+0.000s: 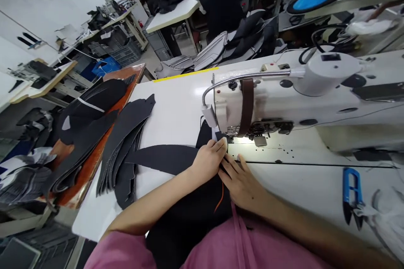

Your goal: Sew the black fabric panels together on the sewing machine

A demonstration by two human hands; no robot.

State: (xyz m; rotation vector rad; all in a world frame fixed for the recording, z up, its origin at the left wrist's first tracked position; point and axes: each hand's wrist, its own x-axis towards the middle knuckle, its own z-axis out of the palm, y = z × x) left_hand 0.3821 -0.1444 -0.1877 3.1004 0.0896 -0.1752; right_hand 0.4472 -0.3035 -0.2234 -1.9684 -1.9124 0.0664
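Two hands come together at one sewing machine (pixel 268 109), whose head stands just ahead and to the right of them. The left hand (pixel 208 157) is palm down, fingers close together, over one long dark fabric piece (pixel 167 159) that stretches out to its left — whether it pinches the piece, I cannot tell. The right hand (pixel 241 183) is just beside it, fingers spread. One orange strand (pixel 220 198) hangs left of the right hand. Farther left of the left hand lies one stack of dark pieces (pixel 124 143), too overlapped to count; well right of the right hand, one pair of blue snips (pixel 352 191). Lettering on the machine is too small to read.
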